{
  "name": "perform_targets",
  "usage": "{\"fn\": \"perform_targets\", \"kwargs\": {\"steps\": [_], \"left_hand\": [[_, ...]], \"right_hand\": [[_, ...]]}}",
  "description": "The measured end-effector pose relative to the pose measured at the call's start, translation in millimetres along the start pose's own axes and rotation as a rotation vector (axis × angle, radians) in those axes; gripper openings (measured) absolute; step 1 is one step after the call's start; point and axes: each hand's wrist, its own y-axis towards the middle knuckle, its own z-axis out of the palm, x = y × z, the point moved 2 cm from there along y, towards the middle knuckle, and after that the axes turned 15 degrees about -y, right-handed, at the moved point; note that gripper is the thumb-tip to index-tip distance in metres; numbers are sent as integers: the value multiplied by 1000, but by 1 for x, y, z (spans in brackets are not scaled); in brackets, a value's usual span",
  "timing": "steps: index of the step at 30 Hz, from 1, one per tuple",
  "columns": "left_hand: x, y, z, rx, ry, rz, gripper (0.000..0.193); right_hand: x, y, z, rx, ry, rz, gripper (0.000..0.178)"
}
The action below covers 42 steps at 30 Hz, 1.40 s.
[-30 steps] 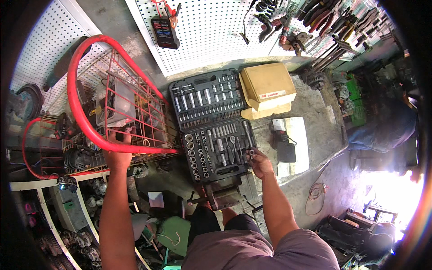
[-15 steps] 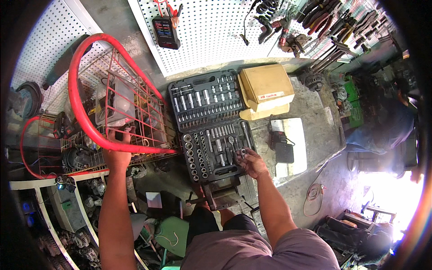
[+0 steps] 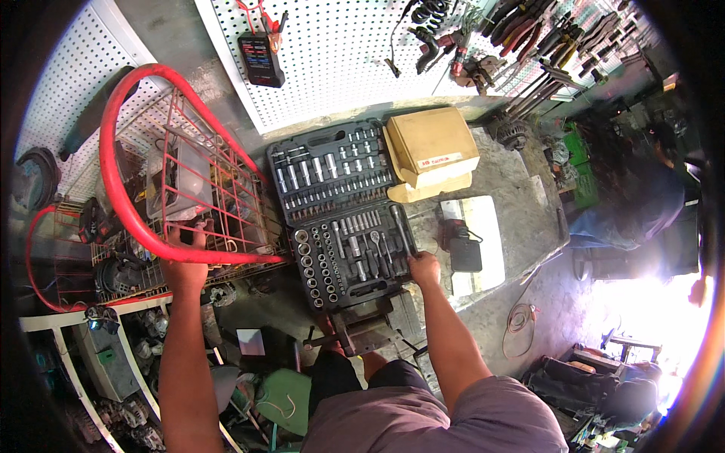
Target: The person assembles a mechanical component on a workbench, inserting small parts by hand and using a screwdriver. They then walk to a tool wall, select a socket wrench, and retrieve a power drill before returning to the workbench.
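My left hand (image 3: 184,264) reaches into the red wire basket (image 3: 121,208), its palm partly behind the thick red rim. The fingers look curled beside a clear plastic container (image 3: 189,181); what they grip is hidden. My right hand (image 3: 425,268) is closed at the right edge of the open socket set case (image 3: 349,298), by the lower end of a long chrome handle (image 3: 402,229). Its curled fingers hide whatever is in them. Sockets (image 3: 303,249) in several sizes and a small ratchet (image 3: 375,240) lie in the near half; longer sockets (image 3: 331,167) fill the raised lid.
Right of the case stand a yellow cardboard box (image 3: 434,143) and a black adapter (image 3: 465,255) on a white sheet (image 3: 483,275). A bench vise (image 3: 366,334) sits at the near edge. Pliers (image 3: 521,26) hang on the pegboard (image 3: 332,60). Another person (image 3: 642,211) is at far right.
My right hand has moved from over the ratchet and small sockets to the case's right edge, its fingers now tucked in. My left hand stays in the basket; the whole view has shifted slightly.
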Motion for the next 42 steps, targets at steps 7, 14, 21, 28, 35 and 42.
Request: {"fn": "perform_targets", "kwargs": {"steps": [7,14,21,28,35,42], "left_hand": [[12,3,4,31,48,-88,62],[10,1,2,33,25,-85,64],[6,0,1,33,-4,-63,64],[15,3,4,42,-87,-40,60],[16,2,3,44,-6,-72,61],[4,2,0,57,-89,-70,57]], "right_hand": [[23,8,9,64,-296,-46,32],[32,12,-5,82,-239,7,42],[20,0,-10,6,55,-184,43],[23,-12,27,-60,2,-243,34],[28,-3,27,-88,95,-236,35],[52,31,1,58,-49,-305,44]]}}
